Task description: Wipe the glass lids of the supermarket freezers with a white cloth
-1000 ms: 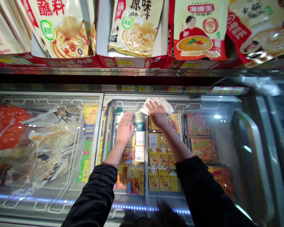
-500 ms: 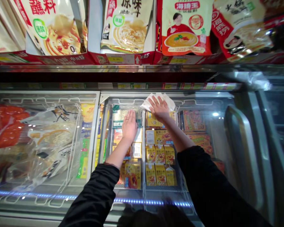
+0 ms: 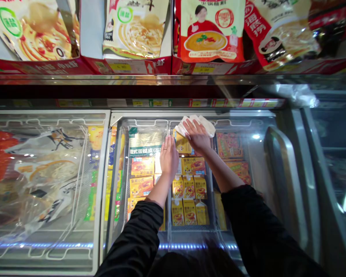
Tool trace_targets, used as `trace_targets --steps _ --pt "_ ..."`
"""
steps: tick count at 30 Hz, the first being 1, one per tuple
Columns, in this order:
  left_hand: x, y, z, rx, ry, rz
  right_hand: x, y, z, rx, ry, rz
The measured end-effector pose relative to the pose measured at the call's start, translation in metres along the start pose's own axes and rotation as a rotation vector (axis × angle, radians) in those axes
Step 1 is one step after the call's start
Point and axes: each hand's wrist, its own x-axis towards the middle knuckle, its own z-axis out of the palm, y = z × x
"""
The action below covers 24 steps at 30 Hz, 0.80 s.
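The glass lid (image 3: 242, 207) of a chest freezer lies under both of my hands. My left hand (image 3: 169, 157) rests flat on it with nothing in its fingers, over the wire divider between two baskets. Farther up and to the right, my right hand (image 3: 197, 135) presses a crumpled white cloth (image 3: 207, 125) against the glass by the far edge, fingers spread over it. Below the lid sit several yellow food boxes (image 3: 190, 188) and a green-and-clear packet (image 3: 144, 142). Part of the left basket is hidden by my left forearm.
A shelf edge (image 3: 127, 79) runs above the freezer, carrying sauce pouches (image 3: 210, 34) in red cartons. To the left, another lid covers bagged frozen food (image 3: 54, 161). A curved handle (image 3: 288, 184) and a crumpled plastic bag (image 3: 298, 94) are on the right.
My left hand has slid right across the glass, off the green packet. The right hand and cloth have shifted slightly right along the far edge. The view has turned a little rightward.
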Motion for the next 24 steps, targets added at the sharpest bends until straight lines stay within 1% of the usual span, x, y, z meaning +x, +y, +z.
trace_targets --steps 3,5,7,9,13,15,18,21,24 --pt "0.001 0.001 0.001 0.019 -0.004 -0.013 0.013 -0.011 0.007 0.050 0.066 0.026" --pt "0.002 0.002 0.001 0.032 -0.011 -0.016 0.014 -0.018 0.009 0.061 0.075 0.001" --pt "0.003 0.003 0.000 0.043 -0.014 -0.018 0.007 -0.019 0.007 0.053 0.046 -0.057" --pt "0.003 0.004 -0.001 0.051 -0.010 -0.023 -0.006 -0.015 0.004 0.043 0.005 -0.122" --pt "0.002 0.004 -0.002 0.059 -0.006 -0.022 -0.032 0.005 -0.002 0.020 -0.005 -0.161" --pt "0.002 0.003 -0.002 0.065 -0.005 -0.020 -0.035 0.015 -0.003 0.009 0.010 -0.142" --pt "0.001 0.001 0.001 0.079 -0.006 -0.024 -0.024 0.020 -0.001 0.012 0.057 -0.056" --pt "0.001 0.000 0.003 0.093 -0.011 -0.033 -0.004 0.011 0.004 0.037 0.112 0.038" --pt "0.002 0.002 0.001 0.099 -0.020 -0.042 0.006 0.000 0.007 0.064 0.123 0.050"
